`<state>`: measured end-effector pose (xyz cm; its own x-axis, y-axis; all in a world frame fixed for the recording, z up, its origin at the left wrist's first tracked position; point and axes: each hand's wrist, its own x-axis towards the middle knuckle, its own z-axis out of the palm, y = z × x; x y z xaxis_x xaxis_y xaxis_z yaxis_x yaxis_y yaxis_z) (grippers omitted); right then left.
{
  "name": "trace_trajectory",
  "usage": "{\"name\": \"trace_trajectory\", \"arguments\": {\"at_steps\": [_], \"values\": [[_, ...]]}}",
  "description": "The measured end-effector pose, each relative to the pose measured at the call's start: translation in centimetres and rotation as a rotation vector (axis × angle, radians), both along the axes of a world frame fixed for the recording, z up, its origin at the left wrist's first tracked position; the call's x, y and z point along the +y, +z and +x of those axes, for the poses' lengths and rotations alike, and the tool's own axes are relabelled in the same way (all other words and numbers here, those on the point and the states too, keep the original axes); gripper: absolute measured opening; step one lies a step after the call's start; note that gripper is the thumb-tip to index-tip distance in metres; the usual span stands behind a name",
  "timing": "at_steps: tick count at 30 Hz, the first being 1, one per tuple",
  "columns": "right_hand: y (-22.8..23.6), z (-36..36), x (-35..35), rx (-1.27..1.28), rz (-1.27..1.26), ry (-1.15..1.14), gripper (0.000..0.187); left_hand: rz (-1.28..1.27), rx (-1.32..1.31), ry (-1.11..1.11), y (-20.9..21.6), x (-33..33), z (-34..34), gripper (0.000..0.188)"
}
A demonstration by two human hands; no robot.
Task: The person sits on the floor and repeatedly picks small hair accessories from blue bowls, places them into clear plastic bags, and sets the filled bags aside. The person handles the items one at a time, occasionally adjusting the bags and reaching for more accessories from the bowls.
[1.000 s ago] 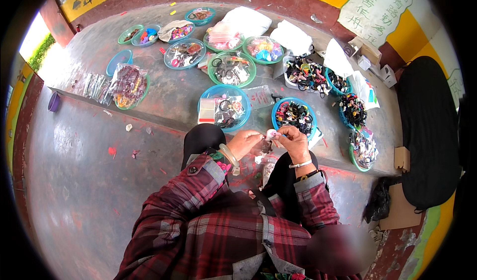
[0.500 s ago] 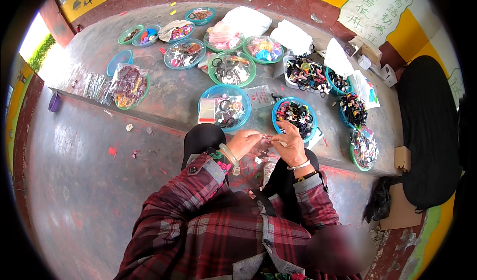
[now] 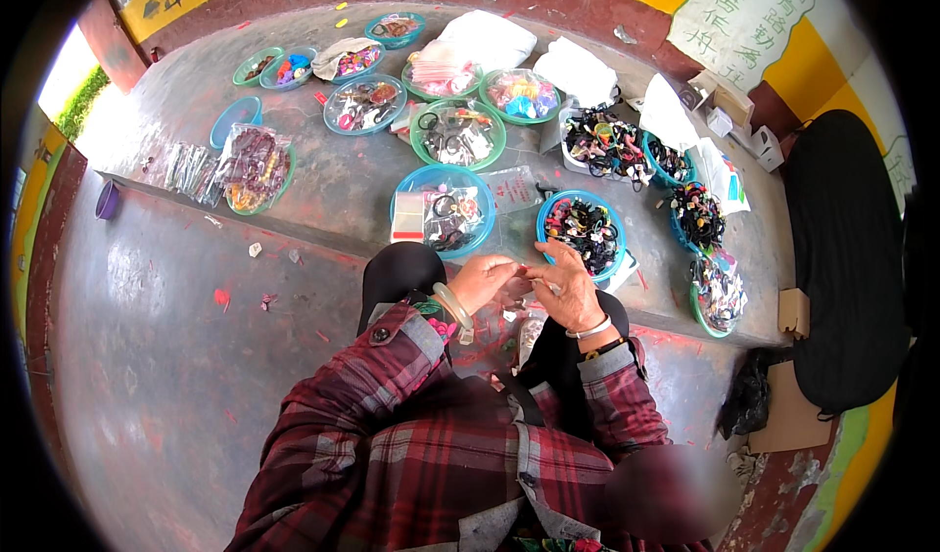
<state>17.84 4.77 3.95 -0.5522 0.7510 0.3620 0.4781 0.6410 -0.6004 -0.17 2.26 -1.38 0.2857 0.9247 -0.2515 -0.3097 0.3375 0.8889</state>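
Above my lap, my left hand [image 3: 485, 281] is closed, thumb and fingers pinched at their tips. My right hand [image 3: 568, 288] meets it there, its thumb and a finger pressed at the same spot while its other fingers stand raised. Between the fingertips shows a tiny red thing [image 3: 524, 270], too small to name. Just beyond my right fingers stands a blue basket [image 3: 621, 249] of black and coloured hair ties. Ahead of my left hand is another blue basket [image 3: 487, 200] holding bagged black hair ties and a flat pack with red and white parts.
Several more baskets stand on the raised concrete ledge, among them a green basket [image 3: 502, 141] of packets. A box of hair ties [image 3: 602, 141] and white bags [image 3: 487, 38] sit farther back. At right lie a long black case [image 3: 844, 258] and a black plastic bag [image 3: 749, 395].
My right hand has shifted slightly left and its fingers have spread a little. The fingertips of both hands remain together, and my left hand has hardly moved.
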Motion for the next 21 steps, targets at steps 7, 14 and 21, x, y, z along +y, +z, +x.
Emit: {"name": "trace_trajectory", "arguments": {"at_steps": [7, 14, 21], "values": [[0.2, -0.1, 0.0, -0.034, 0.043, 0.031, 0.022, 0.011, -0.026, -0.005, 0.9, -0.2, 0.0, 0.028], [0.8, -0.2, -0.4, 0.001, 0.011, 0.024, 0.024, 0.006, -0.087, 0.01, 0.9, -0.3, -0.2, 0.029], [1.0, -0.3, -0.4, -0.019, 0.009, 0.026, 0.022, -0.009, -0.104, -0.007, 0.7, -0.2, -0.3, 0.029]]}}
